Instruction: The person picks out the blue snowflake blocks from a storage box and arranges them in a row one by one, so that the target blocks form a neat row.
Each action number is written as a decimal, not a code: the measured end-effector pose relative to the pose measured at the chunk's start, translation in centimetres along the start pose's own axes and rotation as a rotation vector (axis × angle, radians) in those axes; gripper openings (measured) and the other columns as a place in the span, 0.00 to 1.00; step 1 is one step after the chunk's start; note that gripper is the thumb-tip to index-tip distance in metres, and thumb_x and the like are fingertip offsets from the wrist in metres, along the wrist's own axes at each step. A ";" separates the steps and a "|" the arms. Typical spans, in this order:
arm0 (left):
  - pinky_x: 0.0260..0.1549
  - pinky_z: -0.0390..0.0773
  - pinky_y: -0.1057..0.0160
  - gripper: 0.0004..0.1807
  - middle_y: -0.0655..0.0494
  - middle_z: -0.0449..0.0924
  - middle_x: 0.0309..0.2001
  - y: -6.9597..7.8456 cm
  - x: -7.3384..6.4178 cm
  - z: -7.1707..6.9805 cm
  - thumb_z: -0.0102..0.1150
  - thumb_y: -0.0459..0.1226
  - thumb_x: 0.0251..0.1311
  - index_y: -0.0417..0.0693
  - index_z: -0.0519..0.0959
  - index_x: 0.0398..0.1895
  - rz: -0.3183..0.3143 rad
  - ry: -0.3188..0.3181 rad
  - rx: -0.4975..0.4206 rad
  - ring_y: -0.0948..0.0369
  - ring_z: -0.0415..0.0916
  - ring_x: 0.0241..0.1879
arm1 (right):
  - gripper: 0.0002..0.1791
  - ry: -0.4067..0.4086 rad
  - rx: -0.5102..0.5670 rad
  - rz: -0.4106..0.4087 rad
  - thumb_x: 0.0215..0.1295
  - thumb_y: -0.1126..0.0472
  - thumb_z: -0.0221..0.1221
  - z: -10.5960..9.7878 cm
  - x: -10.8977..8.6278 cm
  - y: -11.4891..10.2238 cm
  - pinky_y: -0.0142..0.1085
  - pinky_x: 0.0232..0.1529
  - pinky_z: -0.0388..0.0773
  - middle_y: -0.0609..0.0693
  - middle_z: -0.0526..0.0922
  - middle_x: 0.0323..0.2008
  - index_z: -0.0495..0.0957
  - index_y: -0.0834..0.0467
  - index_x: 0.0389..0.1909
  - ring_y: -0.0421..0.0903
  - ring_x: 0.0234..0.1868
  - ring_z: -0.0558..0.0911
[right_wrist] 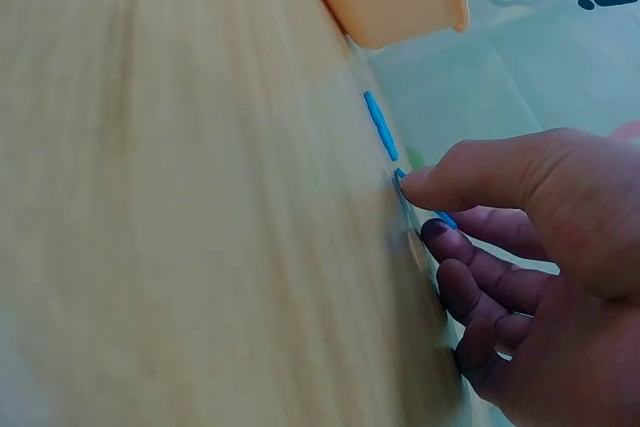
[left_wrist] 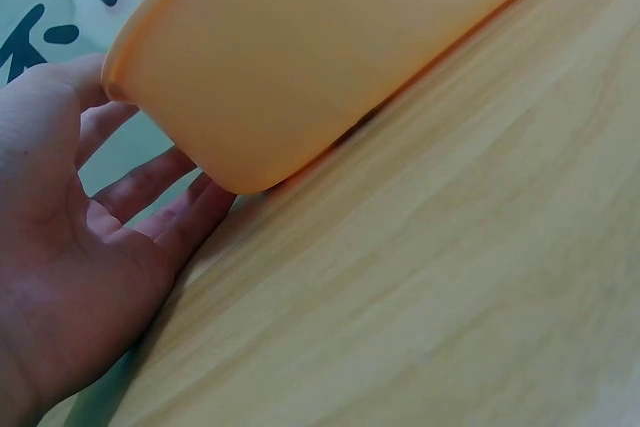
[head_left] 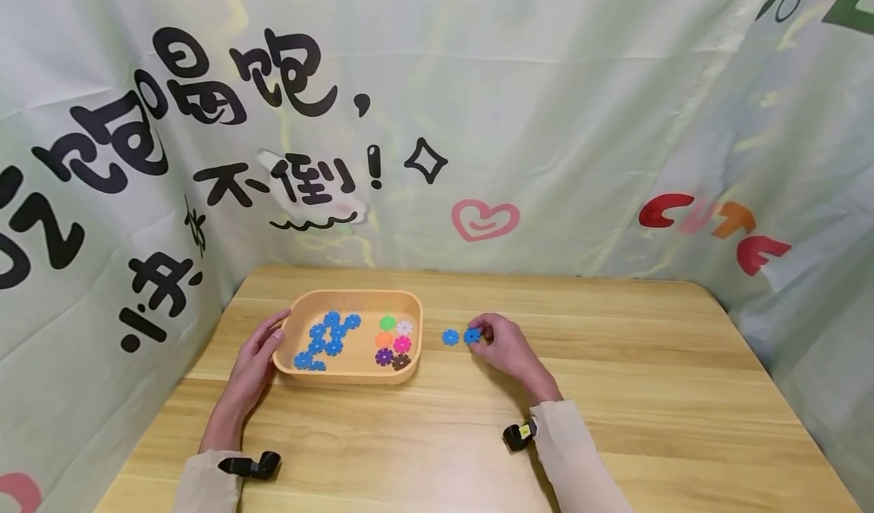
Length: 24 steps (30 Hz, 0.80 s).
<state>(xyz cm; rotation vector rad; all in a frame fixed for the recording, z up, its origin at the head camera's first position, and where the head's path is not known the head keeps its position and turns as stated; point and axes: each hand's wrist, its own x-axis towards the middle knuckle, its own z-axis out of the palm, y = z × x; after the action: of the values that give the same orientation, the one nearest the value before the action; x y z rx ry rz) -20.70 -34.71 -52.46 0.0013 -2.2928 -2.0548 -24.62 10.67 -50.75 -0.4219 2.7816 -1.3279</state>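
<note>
A light-orange plastic tray [head_left: 355,378] stands on the table. At its left end, my left hand [head_left: 254,357] holds it, thumb at the rim and fingers along the outer wall [left_wrist: 250,77]. Blue notched plastic discs [head_left: 332,347] lie in the tray's left part, several overlapping. On its right lie single discs in green, white, orange, pink, purple and brown [head_left: 400,362]. Right of the tray, my right hand [head_left: 505,346] pinches a blue disc [head_left: 471,335] low at the tabletop. Another blue disc [head_left: 450,337] lies flat between that hand and the tray.
The wooden table [head_left: 649,391] reaches back to a printed cloth curtain [head_left: 546,156] that hangs behind it and at both sides. Black wrist cameras [head_left: 519,435] are strapped over both sleeves.
</note>
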 end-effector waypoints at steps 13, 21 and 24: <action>0.53 0.75 0.76 0.31 0.38 0.54 0.76 -0.3 0.2 0.0 0.47 0.50 0.80 0.48 0.61 0.79 -0.005 0.006 0.023 0.67 0.69 0.61 | 0.15 0.016 -0.003 0.028 0.60 0.67 0.73 0.3 0.0 0.0 0.40 0.43 0.78 0.51 0.80 0.40 0.82 0.62 0.47 0.47 0.39 0.76; 0.53 0.74 0.77 0.32 0.39 0.54 0.77 -0.2 0.0 0.0 0.47 0.51 0.79 0.49 0.60 0.80 -0.016 0.011 0.039 0.67 0.68 0.61 | 0.15 0.010 0.021 0.024 0.60 0.67 0.73 0.3 0.0 0.1 0.41 0.43 0.79 0.52 0.81 0.40 0.82 0.62 0.47 0.47 0.39 0.77; 0.52 0.74 0.77 0.32 0.40 0.53 0.78 -0.2 -0.1 0.0 0.47 0.51 0.79 0.50 0.60 0.80 -0.023 0.012 0.049 0.66 0.67 0.62 | 0.15 0.010 0.020 0.024 0.60 0.67 0.73 0.3 0.0 0.2 0.41 0.44 0.79 0.52 0.81 0.40 0.83 0.62 0.47 0.47 0.39 0.77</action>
<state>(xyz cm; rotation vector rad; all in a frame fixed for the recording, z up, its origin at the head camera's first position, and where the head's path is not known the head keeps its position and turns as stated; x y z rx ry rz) -20.65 -34.76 -52.66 0.0430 -2.3469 -2.0026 -24.57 10.52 -51.10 -0.3808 2.7697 -1.3562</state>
